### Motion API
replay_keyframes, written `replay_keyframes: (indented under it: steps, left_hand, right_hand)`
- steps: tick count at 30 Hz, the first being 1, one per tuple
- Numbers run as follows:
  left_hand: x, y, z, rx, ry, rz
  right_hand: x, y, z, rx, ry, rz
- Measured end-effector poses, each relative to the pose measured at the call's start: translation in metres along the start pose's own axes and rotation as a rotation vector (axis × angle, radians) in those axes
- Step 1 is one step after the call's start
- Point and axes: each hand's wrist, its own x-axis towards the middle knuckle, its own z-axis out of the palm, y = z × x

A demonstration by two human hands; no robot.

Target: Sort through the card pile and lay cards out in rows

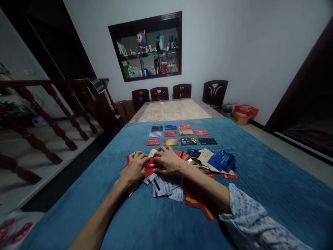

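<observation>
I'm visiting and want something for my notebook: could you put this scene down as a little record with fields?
Left hand: at the red cards
Right hand: close beside the left, over the same cards
Grip: hidden; cannot tell if either holds a card
Card pile: loose, overlapping, mixed colours
Laid-out cards: three rows beyond the hands
Surface: blue cloth over the table's near part
Background: four dark chairs, wall shelf
</observation>
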Motion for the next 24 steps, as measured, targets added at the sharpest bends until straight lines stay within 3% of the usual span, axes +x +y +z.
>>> replay_keyframes:
  steps: [13, 24]
  left_hand:
    - [-0.009, 0.011, -0.008, -0.033, 0.016, 0.049]
    - [-0.013, 0.010, -0.004, 0.004, 0.079, 0.082]
  right_hand:
    - [0.001, -0.006, 0.002, -0.033, 0.002, -0.017]
    - [0.002, -0.001, 0.003, -0.161, 0.013, -0.148]
